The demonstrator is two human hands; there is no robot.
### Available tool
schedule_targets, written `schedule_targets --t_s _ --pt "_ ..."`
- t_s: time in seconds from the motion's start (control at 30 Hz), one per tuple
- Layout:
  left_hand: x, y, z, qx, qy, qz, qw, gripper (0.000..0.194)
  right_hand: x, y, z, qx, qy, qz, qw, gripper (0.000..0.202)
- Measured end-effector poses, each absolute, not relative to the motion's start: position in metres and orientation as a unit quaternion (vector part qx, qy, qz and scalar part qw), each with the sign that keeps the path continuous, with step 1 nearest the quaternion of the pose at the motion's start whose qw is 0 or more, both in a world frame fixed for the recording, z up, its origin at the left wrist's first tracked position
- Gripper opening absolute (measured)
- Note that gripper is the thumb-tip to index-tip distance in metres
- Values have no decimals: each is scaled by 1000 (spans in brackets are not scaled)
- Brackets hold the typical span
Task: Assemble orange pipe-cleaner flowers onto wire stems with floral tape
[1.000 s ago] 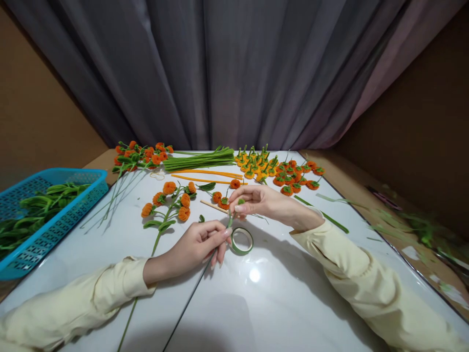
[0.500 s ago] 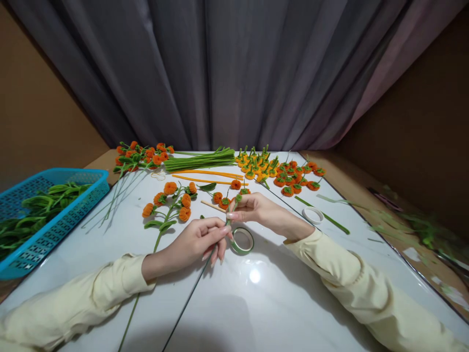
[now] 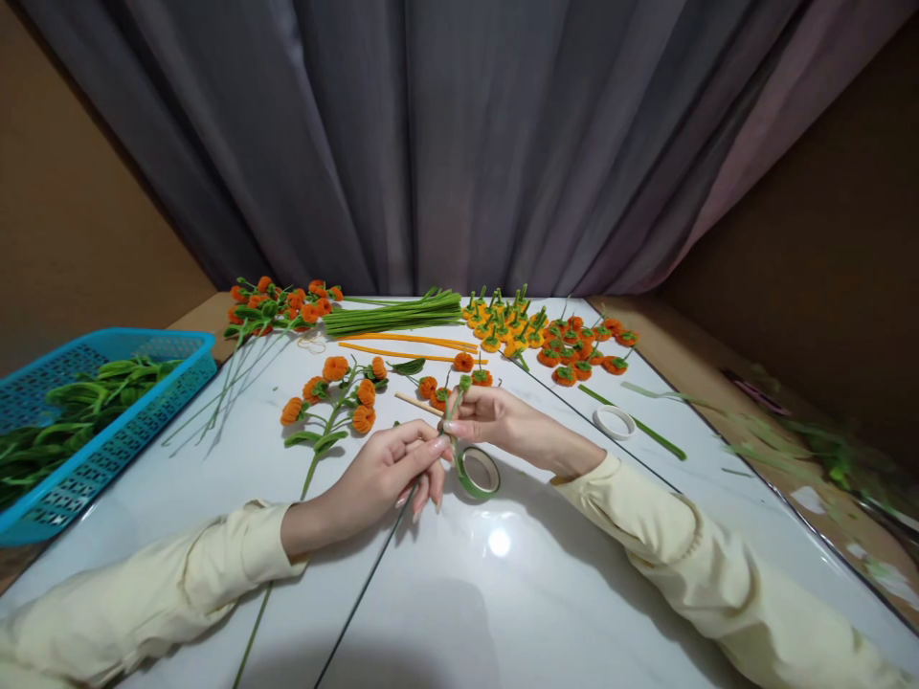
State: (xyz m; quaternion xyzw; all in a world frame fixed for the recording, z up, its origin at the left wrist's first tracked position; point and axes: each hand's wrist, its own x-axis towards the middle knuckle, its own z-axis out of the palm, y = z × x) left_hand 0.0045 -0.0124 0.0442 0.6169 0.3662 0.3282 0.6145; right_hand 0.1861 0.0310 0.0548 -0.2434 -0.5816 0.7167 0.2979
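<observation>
My left hand (image 3: 394,466) is closed, thumb and forefinger pinching the lower part of a thin green stem (image 3: 452,410); its other fingers hang loosely curled. Just above, my right hand (image 3: 495,419) pinches the same stem, fingertips almost touching the left ones. A small green tuft (image 3: 465,382) shows at the stem's top. From the fingertips a strip runs down to a roll of green floral tape (image 3: 480,474), tilted beside my left fingers. Left of my hands lies a flower branch (image 3: 334,407) with fuzzy orange blooms and green leaves.
A blue basket (image 3: 154,435) of green leaves stands at left. Along the back lie orange flower sprays (image 3: 283,306), green pipe cleaners (image 3: 392,314), yellow flower heads (image 3: 506,325) and orange flower heads (image 3: 578,346). A white ring (image 3: 614,422) sits right; scraps (image 3: 825,459) litter the edge.
My right hand has shifted slightly left and down, closer to the left fingertips. The tape roll has turned and tilted a little. My left hand is nearly still.
</observation>
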Motion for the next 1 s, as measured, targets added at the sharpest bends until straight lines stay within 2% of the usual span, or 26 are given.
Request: schedule_targets --t_s 0.17,0.43,1.0 --pt "4 -13 44 627 367 318 610 32 185 30 57 -257 -586 706 303 32" --pt "6 -14 46 612 388 328 606 32 183 35 48 -287 -583 663 371 30" --pt "5 -10 45 603 391 323 616 30 184 39 43 -313 -608 597 420 27"
